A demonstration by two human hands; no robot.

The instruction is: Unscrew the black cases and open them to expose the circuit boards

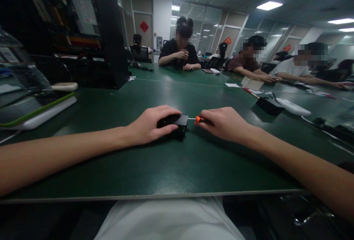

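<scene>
On the green table (132, 170), a small black box-shaped device (181, 120) rests under my left hand (156, 122). The fingers of that hand close round its far side and the thumb presses its near side. A bit of green shows at the device's right end; its exact kind is not clear. My right hand (221, 122) is closed on the orange and black handle of a screwdriver (198, 119). Its thin metal shaft points left and reaches the device's right end. Whether the tip touches a screw is too small to tell.
A large open black case (107, 33) stands at the left, beside a clear plastic bottle (24, 62) and a white tray with a green rim (41, 116). At the right lie a black box (269, 106) and a white device (293, 106). Several people sit across the table.
</scene>
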